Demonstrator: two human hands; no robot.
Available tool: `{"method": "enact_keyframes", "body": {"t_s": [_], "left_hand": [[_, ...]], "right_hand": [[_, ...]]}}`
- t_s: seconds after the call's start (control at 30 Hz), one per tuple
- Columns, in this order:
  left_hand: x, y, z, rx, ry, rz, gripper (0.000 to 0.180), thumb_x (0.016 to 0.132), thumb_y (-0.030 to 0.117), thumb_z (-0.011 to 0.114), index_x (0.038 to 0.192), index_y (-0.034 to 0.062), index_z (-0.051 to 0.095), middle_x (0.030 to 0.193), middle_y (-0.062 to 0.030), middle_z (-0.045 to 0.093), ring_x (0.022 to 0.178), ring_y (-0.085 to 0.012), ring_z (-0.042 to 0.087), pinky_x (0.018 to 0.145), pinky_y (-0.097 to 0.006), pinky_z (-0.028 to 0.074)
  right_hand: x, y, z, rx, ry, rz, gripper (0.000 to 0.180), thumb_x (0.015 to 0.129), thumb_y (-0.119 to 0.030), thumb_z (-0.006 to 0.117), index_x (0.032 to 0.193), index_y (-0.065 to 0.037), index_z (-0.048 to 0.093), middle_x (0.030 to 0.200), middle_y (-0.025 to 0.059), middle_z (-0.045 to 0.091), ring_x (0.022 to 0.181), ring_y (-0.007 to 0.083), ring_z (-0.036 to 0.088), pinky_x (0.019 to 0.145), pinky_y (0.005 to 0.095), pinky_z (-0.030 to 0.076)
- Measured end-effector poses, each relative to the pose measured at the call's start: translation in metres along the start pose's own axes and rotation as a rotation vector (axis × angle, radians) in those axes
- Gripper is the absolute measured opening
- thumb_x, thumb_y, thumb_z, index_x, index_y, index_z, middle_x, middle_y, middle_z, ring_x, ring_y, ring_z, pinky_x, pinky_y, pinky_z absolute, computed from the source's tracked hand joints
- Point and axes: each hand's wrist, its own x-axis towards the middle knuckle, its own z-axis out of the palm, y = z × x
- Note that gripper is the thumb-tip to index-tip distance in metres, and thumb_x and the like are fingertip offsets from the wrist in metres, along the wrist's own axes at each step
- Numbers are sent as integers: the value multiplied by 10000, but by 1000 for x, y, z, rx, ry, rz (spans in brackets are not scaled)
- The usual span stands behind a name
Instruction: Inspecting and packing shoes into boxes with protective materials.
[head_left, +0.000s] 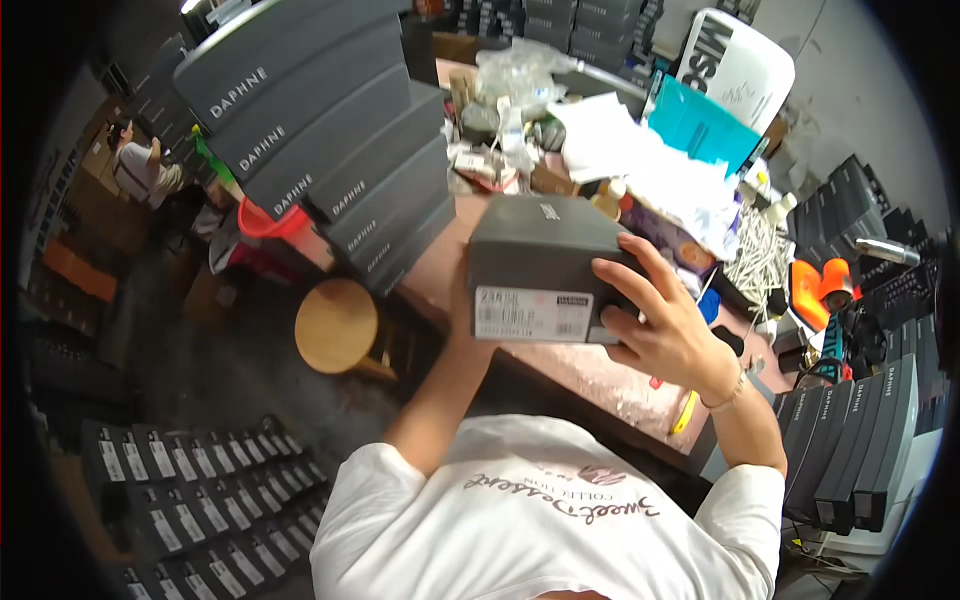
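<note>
Grey cardboard shoe boxes lie in rows on the floor at my lower left, their white end labels facing up, all lidded so I cannot see inside. Above them a round wooden stool stands just beside the pink worktable, and a leaning stack of closed dark grey boxes rises from the table's left end.

Between my hands I hold one dark grey lidded shoe box with a white end label, raised over the table's near edge, label end toward me. My left hand is mostly hidden behind the box's left side, so I cannot tell how its fingers lie. My right hand clasps the right end, fingers spread across the top and side and pressed to the cardboard.

Behind the box the table is heaped with white papers, a teal folder and small bottles. More grey boxes stand on end at my right. Far left, another person sits among cartons.
</note>
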Motion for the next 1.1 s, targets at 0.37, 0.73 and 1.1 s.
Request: {"method": "enact_keyframes", "body": {"t_s": [0.37, 0.73, 1.1], "left_hand": [[8, -36, -15, -118, 209, -350, 423, 983, 345, 392, 1270, 49, 490, 1230, -111, 548, 1122, -251, 548, 967, -409, 458], [47, -16, -188, 1143, 273, -797, 614, 863, 402, 667, 1215, -72, 498, 1205, -159, 558, 1153, -212, 493, 966, -357, 393], [79, 44, -106, 1075, 108, -594, 911, 821, 249, 727, 1484, 47, 136, 1524, -181, 183, 1416, -322, 152, 1131, -441, 188]], "right_hand": [[-38, 36, 80, 139, -198, 238, 374, 486, -123, 806, 779, -40, 588, 1327, 127, 440, 1310, 427, 328, 1035, 506, 392], [-108, 20, 282, 767, 135, 1617, 505, 876, -371, 640, 1116, 67, 560, 1097, 133, 604, 1037, 250, 573, 875, 328, 456], [-46, 15, 242, 1351, 629, 1838, 386, 827, -323, 702, 1075, -78, 537, 912, 32, 558, 829, 160, 584, 670, 331, 516]]}}
